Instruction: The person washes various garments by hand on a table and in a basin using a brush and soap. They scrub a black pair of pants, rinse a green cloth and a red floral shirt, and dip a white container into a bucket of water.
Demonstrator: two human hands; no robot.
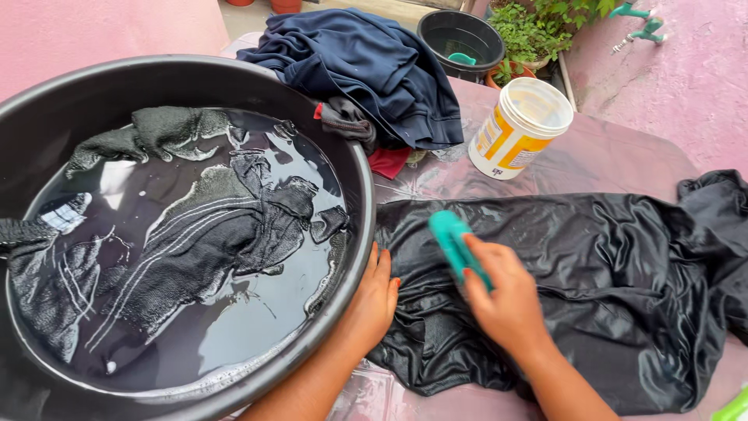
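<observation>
A wet black garment (608,265) lies spread over a pink slab. My right hand (502,300) is closed around a teal scrubbing brush (453,240) and presses it onto the cloth's left part. My left hand (372,300) lies flat on the garment's left end, right beside the rim of a big black basin (365,195). The basin holds dark water with several dark clothes (195,242) soaking in it.
A heap of navy and red clothes (366,70) sits behind the basin. A white and yellow plastic tub (520,126) stands open past the garment. A black bucket (461,40), potted plants (538,27) and green taps (639,23) are at the back.
</observation>
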